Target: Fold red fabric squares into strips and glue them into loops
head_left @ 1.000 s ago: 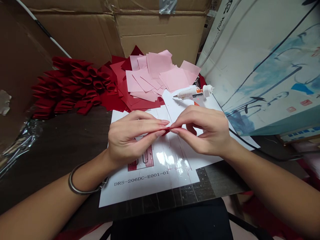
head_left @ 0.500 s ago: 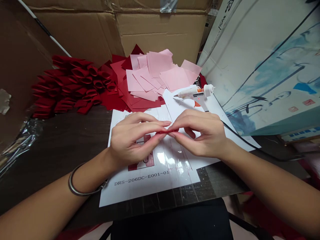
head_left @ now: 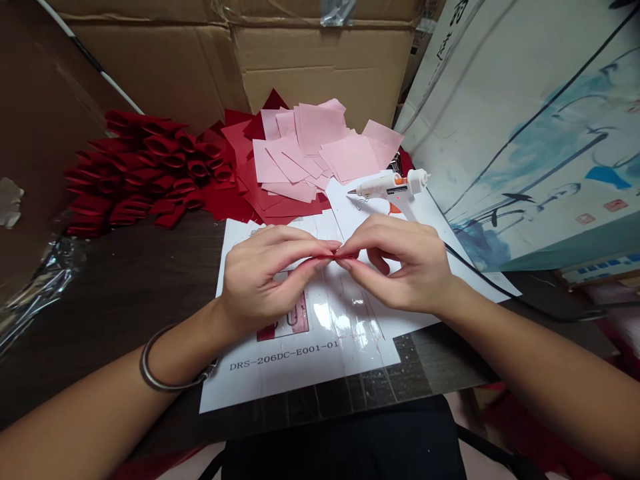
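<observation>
Strip of red material: one item, pinched in the air between your left hand and your right hand, just above a laminated sheet printed DRS-206DC-E001-01. Both hands are nearly closed, each with thumb and forefinger gripping the strip and the other fingers loosely curled. Your fingertips almost meet at the middle, hiding most of the strip, so you cannot tell its exact fold from this view. Step in hand, by judgement: you are shaping or folding this strip by finger pressure. Next move, by judgement: the pinch calls for even pressure from both sides so the crease sits true. Hot glue gun, white with orange trim: lying on white paper beyond your right hand, nozzle toward the left, not touched by either hand. Cardboard carton: standing behind the work, flaps taped, contents out of view. Loose stock, outside any container: pink squares in an overlapping heap, on top of red squares, with folded red loops lined up in rows to the left of them. Metal bangle: around your left wrist. Black cable: running along the right edge of the paper.
</observation>
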{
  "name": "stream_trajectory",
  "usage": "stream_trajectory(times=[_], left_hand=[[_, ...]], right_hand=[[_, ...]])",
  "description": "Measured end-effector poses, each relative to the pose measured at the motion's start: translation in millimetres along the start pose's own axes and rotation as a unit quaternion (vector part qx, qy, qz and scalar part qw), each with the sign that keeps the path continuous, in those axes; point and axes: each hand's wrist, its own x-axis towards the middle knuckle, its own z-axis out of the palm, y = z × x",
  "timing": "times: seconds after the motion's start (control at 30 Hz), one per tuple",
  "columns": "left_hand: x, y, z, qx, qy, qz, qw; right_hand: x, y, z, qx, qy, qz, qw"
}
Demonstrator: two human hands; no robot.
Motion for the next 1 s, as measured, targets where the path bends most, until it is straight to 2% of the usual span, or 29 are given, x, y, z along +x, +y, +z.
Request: stream_trajectory(times=[0.4, 0.63, 0.73, 0.83, 1.0], left_hand=[[0.0, -3.1, 1.3, 0.002, -0.019, -0.007, 1.0], [-1.1, -0.9, 1.5, -0.013, -0.002, -0.053, 0.998], [-0.9, -2.6, 1.8, -0.03, 0.013, -0.054, 0.998], [-0.6, -4.1, 0.5, -0.061, 0.001, -0.054, 0.997], [-1.1, -1.2, -2.8, -0.089, -0.023, -0.104, 0.99]], right_hand=[[-2.7, -1.0, 5.0, 0.008, 0.019, 0.045, 0.999], [-4.2, -2.5, 4.5, 0.026, 0.011, 0.126, 0.992], [-5.4, -1.4, 4.4, 0.056, 0.015, 0.162, 0.985], [-6.2, -0.8, 4.3, 0.116, 0.015, 0.194, 0.974], [-6.5, -0.5, 3.6, 0.219, 0.039, 0.265, 0.938]])
